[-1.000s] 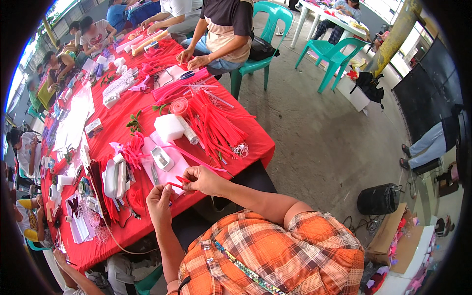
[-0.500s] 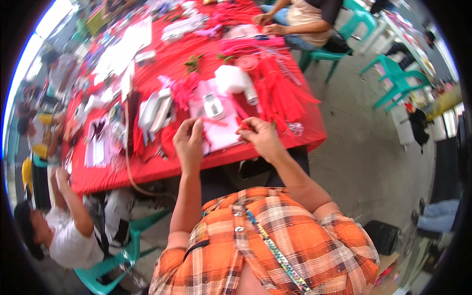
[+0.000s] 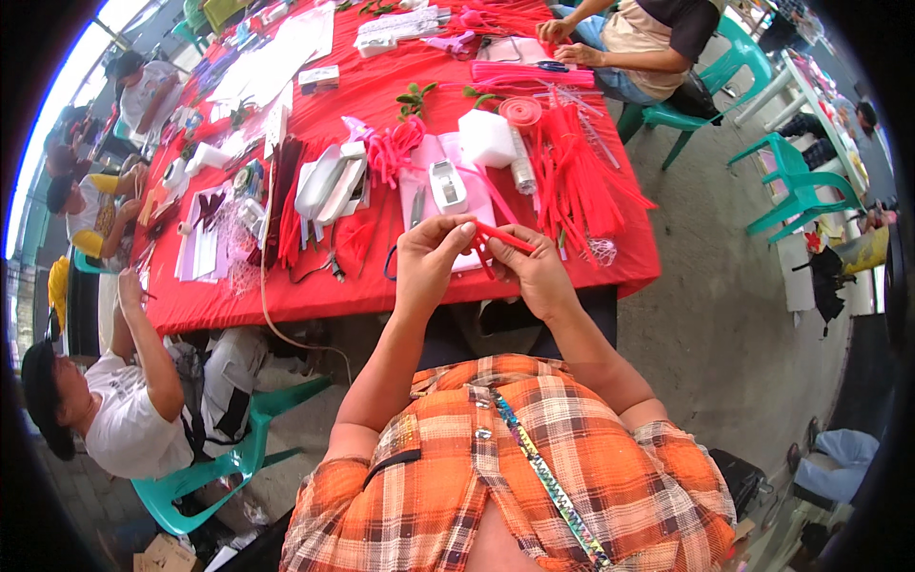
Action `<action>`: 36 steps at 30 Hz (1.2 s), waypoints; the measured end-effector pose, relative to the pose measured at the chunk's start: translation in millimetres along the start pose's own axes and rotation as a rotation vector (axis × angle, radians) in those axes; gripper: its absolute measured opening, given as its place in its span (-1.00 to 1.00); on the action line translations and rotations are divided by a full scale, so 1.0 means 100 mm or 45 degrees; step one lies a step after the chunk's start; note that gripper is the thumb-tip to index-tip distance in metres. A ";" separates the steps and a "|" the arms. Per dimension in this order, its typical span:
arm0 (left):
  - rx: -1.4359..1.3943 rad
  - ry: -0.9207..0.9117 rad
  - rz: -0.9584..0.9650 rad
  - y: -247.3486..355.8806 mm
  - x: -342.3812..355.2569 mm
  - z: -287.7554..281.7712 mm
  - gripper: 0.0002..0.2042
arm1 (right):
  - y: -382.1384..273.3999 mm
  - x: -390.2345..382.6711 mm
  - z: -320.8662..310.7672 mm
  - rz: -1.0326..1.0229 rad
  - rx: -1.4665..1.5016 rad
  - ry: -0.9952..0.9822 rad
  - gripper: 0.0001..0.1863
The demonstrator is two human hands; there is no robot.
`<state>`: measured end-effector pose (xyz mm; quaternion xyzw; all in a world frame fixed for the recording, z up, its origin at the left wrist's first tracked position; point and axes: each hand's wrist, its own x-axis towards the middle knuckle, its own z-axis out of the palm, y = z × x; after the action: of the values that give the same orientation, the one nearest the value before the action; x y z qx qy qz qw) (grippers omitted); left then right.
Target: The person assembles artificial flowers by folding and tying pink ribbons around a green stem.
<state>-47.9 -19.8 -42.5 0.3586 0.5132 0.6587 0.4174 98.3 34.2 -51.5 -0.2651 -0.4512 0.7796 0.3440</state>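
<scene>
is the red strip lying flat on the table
No, both hands, left hand and right hand, hold the red strip above the table edge.

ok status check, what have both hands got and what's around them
Left hand and right hand both pinching a thin red pipe-cleaner stem. Held over near edge of red-clothed table. Loose red stem bundle and white tape dispenser just beyond.

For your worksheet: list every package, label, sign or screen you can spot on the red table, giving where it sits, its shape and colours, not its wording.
Small box: far side, left of middle; flat, rectangular, white with a dark edge.
White block: beyond the hands, chunky, plain white.
White tray pack: on pink paper just beyond the left hand; oblong.
Screens or signs: none visible.
</scene>
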 end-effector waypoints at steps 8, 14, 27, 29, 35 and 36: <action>0.042 -0.227 -0.020 0.01 0.05 -0.11 -0.95 | -0.02 -0.03 -0.04 0.097 0.063 -0.050 -0.86; 0.272 -0.395 0.141 0.10 0.12 0.00 -0.93 | -0.06 -0.09 -0.18 0.157 0.242 -0.089 -0.92; 0.548 -0.540 0.147 0.28 0.11 -0.09 -0.95 | 0.04 -0.09 -0.17 0.214 0.346 -0.221 -0.89; 0.682 -0.528 0.226 0.31 0.09 -0.07 -0.95 | 0.05 -0.09 -0.17 0.219 0.336 -0.222 -0.88; 0.717 -0.491 0.284 0.31 0.06 -0.09 -0.94 | 0.00 -0.10 -0.18 0.252 0.236 -0.292 -0.74; 0.735 -0.489 0.268 0.33 0.06 -0.10 -0.95 | -0.01 -0.08 -0.20 0.192 0.186 -0.309 -0.69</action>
<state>-65.6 -22.5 -12.1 0.6297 0.5506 0.4467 0.3175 118.4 38.7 -59.5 -0.1764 -0.4104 0.8602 0.2459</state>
